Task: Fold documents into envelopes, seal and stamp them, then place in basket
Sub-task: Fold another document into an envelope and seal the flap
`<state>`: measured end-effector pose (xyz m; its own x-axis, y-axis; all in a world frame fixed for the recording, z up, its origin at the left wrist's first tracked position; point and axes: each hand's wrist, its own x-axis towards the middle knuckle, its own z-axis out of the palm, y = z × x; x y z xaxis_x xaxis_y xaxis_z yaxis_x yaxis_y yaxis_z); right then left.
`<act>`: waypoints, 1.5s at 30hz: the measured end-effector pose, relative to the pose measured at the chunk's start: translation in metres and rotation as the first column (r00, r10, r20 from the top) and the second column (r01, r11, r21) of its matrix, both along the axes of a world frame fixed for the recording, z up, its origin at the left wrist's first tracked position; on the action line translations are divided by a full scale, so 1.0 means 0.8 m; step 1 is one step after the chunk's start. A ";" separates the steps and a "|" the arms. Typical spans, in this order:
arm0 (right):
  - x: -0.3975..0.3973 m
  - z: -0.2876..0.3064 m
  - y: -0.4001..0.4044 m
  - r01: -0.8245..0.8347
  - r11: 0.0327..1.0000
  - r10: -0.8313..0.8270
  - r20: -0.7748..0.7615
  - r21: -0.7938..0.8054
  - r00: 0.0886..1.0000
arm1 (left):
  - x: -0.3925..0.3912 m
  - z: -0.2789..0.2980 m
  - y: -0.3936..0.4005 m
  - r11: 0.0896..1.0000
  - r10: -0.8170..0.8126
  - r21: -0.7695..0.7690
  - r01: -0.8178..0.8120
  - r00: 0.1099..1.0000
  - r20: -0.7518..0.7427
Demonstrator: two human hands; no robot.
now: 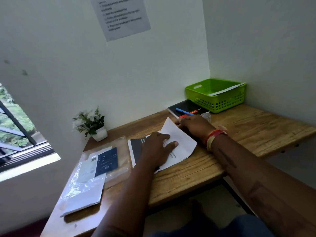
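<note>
A white document (181,142) lies partly folded on the wooden desk (256,130), its upper flap turned over. My left hand (157,147) lies flat on the sheet's left part, fingers spread. My right hand (193,125) rests at the far edge of the folded flap, fingers pressing down; a red and yellow band circles its wrist. A green plastic basket (217,100) stands in the far right corner with a white envelope (227,89) leaning inside it. A clear plastic pack of envelopes (85,182) lies at the desk's left end.
A black notebook (186,106) with a blue pen (183,111) on it sits before the basket. A dark printed sheet (136,147) lies under the document. A small potted plant (92,124) stands by the wall. A printed notice (119,16) hangs above.
</note>
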<state>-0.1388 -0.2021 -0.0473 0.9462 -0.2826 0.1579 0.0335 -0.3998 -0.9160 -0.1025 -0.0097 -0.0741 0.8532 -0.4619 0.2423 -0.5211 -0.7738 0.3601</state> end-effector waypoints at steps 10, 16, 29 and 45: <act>-0.043 -0.009 0.054 -0.210 0.955 0.230 0.077 -0.207 0.970 | -0.036 0.036 0.015 0.811 0.049 -0.540 -0.226 0.946 -0.321; -0.051 -0.009 0.066 -0.236 0.885 0.260 0.006 -0.402 0.966 | -0.040 0.050 0.036 0.773 0.099 -0.549 -0.317 0.916 -0.390; -0.049 -0.009 0.067 -0.246 0.828 0.277 -0.015 -0.504 0.961 | -0.030 0.027 0.039 0.841 0.208 -0.484 -0.242 0.970 -0.124; 0.001 -0.005 0.079 -0.133 0.766 0.149 -0.028 -0.629 0.988 | -0.033 0.021 0.033 0.984 0.172 0.039 -0.171 0.985 -0.030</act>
<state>-0.1384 -0.1388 -0.0512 0.9614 0.0234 0.2740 0.1526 -0.8743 -0.4607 -0.1288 0.0170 -0.0571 0.9280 -0.3158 0.1979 -0.3675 -0.8637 0.3450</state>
